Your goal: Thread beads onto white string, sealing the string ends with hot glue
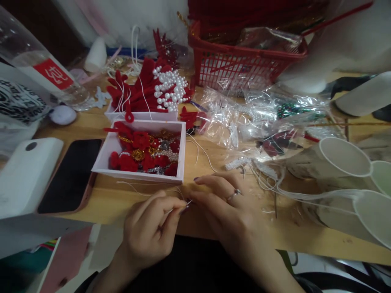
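Note:
My left hand [154, 224] pinches a thin white thread [132, 187] between thumb and forefinger, just above the front edge of the table. A loose length of that thread trails left, in front of a white box. My right hand [233, 209], with a ring on one finger, meets the left fingertips. Its forefinger and thumb close at a short pale strand between the hands; the thumb is mostly hidden. Right behind the hands stands the open white box [139, 176], holding red fuzzy flowers [140, 140] and gold and pearl trims.
A phone [71, 175] and a white power bank [29, 175] lie left, below a plastic bottle [53, 71]. Pearl sprays [171, 87] rest behind the box. A red basket [235, 61], clear plastic bags [226, 112] and paper cups [332, 162] with white cords fill the right side.

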